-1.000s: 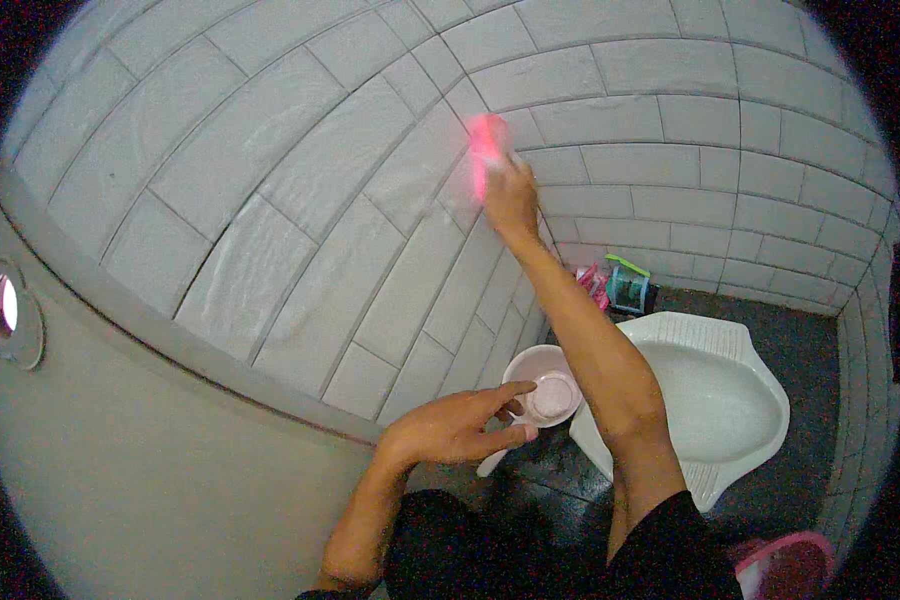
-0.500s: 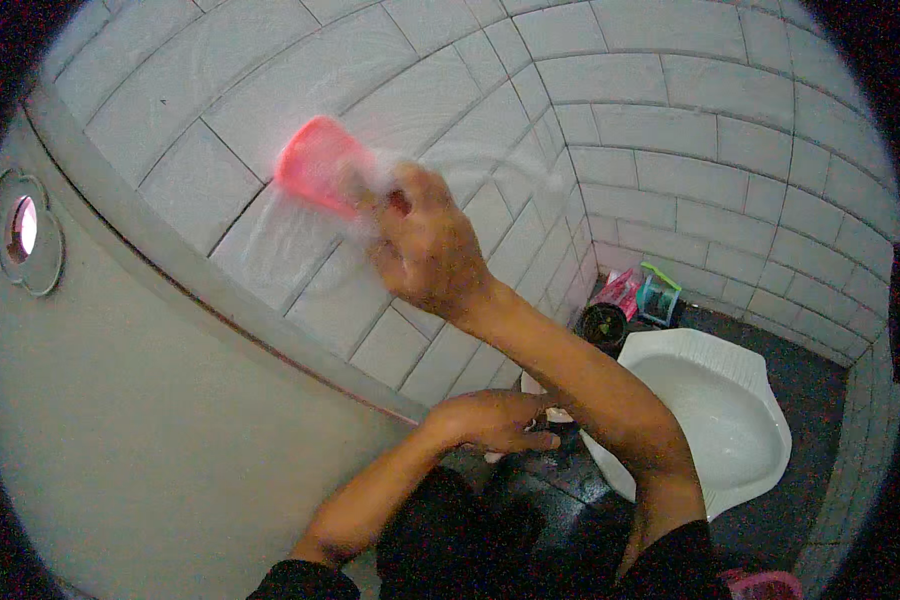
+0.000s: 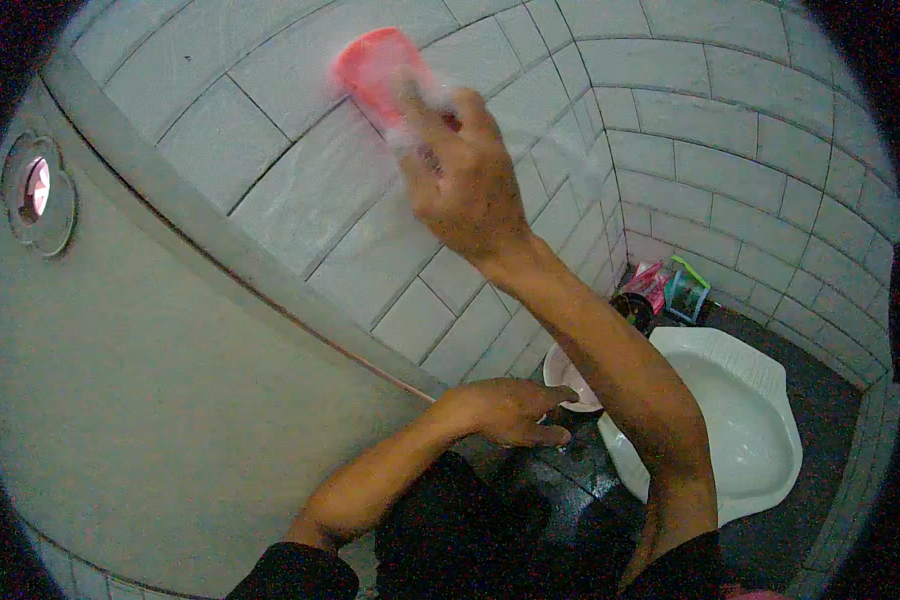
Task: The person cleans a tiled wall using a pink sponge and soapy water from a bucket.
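Note:
My right hand (image 3: 470,180) is closed round the near end of a pink scrubber (image 3: 375,65), which lies against the white tiled wall (image 3: 290,190). White suds cover part of the scrubber and my fingers, and motion blurs its underside. Lower down, my left hand (image 3: 515,412) hangs with fingers apart and nothing in them. Just beyond its fingertips is a pale round bowl (image 3: 562,370), partly hidden behind my right forearm. Faint streaks of foam mark the tiles around the scrubber.
A white squat toilet (image 3: 735,430) is set in the dark floor at right. In the far corner stand a black pot (image 3: 633,308), a pink bag (image 3: 650,283) and a blue-green basket (image 3: 686,296). A beige door (image 3: 190,400) with a round fitting (image 3: 38,193) borders the left.
My right hand and the scrubber have moved up the wall and slightly right. More of the pale bowl now shows beside my left hand, which stays in nearly the same pose.

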The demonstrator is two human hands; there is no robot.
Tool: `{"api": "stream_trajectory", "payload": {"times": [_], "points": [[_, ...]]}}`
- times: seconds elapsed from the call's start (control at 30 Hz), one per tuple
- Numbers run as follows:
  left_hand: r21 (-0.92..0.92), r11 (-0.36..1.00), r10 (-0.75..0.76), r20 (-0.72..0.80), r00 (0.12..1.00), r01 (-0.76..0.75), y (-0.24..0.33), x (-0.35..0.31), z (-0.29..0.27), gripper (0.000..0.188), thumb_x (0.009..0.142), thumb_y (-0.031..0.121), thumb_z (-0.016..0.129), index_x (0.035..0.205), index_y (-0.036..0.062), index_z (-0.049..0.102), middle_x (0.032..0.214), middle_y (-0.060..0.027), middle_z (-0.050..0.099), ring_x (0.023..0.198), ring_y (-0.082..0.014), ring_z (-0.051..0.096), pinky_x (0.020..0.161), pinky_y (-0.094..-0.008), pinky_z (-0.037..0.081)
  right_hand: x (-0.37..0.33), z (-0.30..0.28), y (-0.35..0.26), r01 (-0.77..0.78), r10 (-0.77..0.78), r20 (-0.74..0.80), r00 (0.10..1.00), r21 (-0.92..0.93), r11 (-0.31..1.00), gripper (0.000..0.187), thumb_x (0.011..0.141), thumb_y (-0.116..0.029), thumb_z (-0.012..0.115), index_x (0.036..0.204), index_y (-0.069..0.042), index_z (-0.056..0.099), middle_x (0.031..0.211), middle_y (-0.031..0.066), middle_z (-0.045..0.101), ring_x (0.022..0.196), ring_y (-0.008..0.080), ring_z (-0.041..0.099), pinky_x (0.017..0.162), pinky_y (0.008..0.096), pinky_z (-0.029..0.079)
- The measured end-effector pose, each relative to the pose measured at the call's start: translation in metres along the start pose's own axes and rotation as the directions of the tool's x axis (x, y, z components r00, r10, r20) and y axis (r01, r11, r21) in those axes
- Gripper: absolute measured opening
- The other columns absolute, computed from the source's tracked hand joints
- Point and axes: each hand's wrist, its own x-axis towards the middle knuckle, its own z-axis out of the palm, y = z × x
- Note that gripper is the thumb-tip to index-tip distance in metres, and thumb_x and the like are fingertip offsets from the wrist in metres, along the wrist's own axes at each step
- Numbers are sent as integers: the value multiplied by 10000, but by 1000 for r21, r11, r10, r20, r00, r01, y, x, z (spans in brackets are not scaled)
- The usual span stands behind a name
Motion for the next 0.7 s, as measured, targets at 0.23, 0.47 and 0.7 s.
{"api": "stream_trajectory", "payload": {"times": [0.23, 0.47, 0.7], "points": [[157, 988, 5, 6, 1000, -6, 3, -2, 4, 612, 924, 471, 519, 1392, 100, 385, 1149, -204, 610, 1019, -394, 594, 884, -466, 474, -59, -9, 6, 515, -528, 89, 845, 134, 847, 408, 656, -213, 680, 1055, -302, 674, 977, 12, 518, 853, 228, 520, 693, 369, 479], [133, 990, 41, 69, 997, -50, 13, -7, 16, 676, 924, 458, 514, 1435, 80, 286, 1123, -254, 599, 1018, -424, 585, 894, -504, 457, -111, -38, 48, 583, -590, 220, 777, 103, 806, 434, 620, -164, 680, 1007, -360, 689, 912, -4, 468, 802, 210, 493, 691, 367, 465], [173, 978, 128, -58, 990, -117, 28, -9, 9, 644, 931, 433, 508, 1424, 73, 301, 1096, -269, 600, 1000, -448, 580, 876, -512, 460, -38, -24, 27, -43, 44, 17, 999, -47, 998, 475, 715, -133, 616, 1185, -199, 617, 962, 104, 547, 858, 325, 526, 722, 417, 474]]}}
